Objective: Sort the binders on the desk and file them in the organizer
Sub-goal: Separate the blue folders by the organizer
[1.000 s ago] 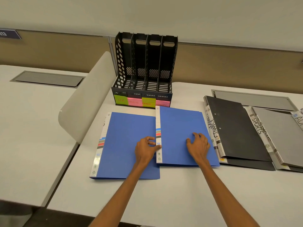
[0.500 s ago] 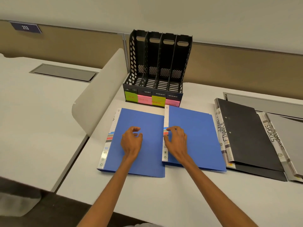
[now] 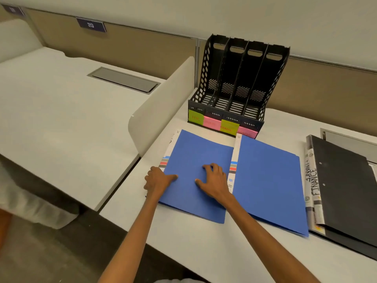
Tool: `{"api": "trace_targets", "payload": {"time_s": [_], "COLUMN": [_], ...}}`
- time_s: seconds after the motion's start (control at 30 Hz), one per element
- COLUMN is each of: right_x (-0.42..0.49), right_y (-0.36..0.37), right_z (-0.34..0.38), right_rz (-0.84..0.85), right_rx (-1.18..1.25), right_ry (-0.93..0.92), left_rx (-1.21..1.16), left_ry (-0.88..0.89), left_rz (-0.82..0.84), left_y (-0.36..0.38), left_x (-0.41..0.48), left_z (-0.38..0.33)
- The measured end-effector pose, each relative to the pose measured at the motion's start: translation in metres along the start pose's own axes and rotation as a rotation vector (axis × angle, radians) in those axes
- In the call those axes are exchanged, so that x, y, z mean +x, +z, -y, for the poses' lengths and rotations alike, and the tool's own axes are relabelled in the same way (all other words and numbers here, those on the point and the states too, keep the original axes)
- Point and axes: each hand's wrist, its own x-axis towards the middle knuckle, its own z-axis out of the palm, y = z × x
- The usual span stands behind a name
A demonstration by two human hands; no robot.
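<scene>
Where the worktop [image 3: 204, 252] meets the black four-slot organizer [image 3: 240, 78], two blue binders lie flat side by side, each with a white striped spine. The left hand [image 3: 157, 181] grips the left blue binder [image 3: 193, 156] at its spine edge, thumb on the cover. The right hand [image 3: 214, 180] rests on that cover, fingers spread. The right blue binder [image 3: 269, 180] lies just beside it. One black binder [image 3: 342, 180] marked FINANCE lies further right.

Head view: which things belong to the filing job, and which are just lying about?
Job: left blue binder, right blue binder, black FINANCE binder, organizer.
Lying about: desk divider, cable hatch, 213 plate.
</scene>
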Motion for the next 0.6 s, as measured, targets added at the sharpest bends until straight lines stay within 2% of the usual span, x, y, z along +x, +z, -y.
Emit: {"api": "trace_targets", "payload": {"time_s": [0.1, 0.3, 0.43, 0.53, 0.6], "right_x": [-0.001, 0.0, 0.002, 0.002, 0.003], "right_y": [0.004, -0.004, -0.018, -0.031, -0.04], "right_z": [0.001, -0.001, 0.001, 0.002, 0.003], "right_rz": [0.015, 0.06, 0.037, -0.022, -0.066], "right_rx": [-0.014, 0.031, 0.132, 0.239, 0.311], "right_ry": [0.021, 0.051, 0.042, 0.029, 0.015], "left_rx": [-0.054, -0.377, -0.698, -0.744, -0.77], "left_ry": [-0.021, -0.011, -0.061, 0.073, 0.183], "left_rz": [0.02, 0.059, 0.264, 0.421, 0.452], "left_y": [-0.003, -0.015, -0.041, -0.061, -0.07], "left_x": [0.002, 0.003, -0.003, -0.019, -0.031], "left_z": [0.002, 0.004, -0.011, -0.026, -0.038]}}
